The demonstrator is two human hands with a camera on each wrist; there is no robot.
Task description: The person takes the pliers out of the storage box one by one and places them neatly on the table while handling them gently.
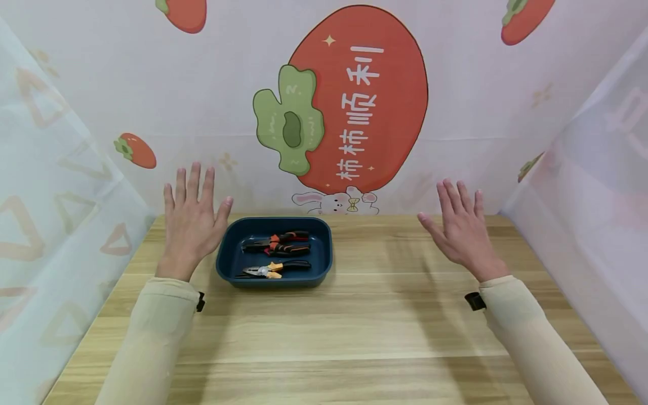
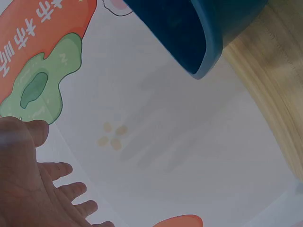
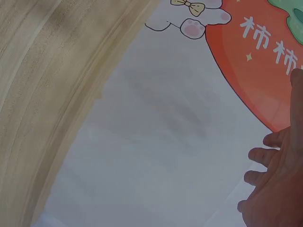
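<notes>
One tray point(image 1: 273, 283) of pliers point(image 1: 275, 266): head view, left of centre, just right of left hand point(image 1: 191, 230), fingers spread; right hand point(image 1: 462, 236), centre right, fingers apart, well away. Left wrist: tray upper right, fingers lower left, not touching. Right wrist: fingers lower right, apart.

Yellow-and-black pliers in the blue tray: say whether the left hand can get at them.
Probably yes: the left hand is empty and near the blue tray, whose top is open; nothing covers those pliers.
</notes>
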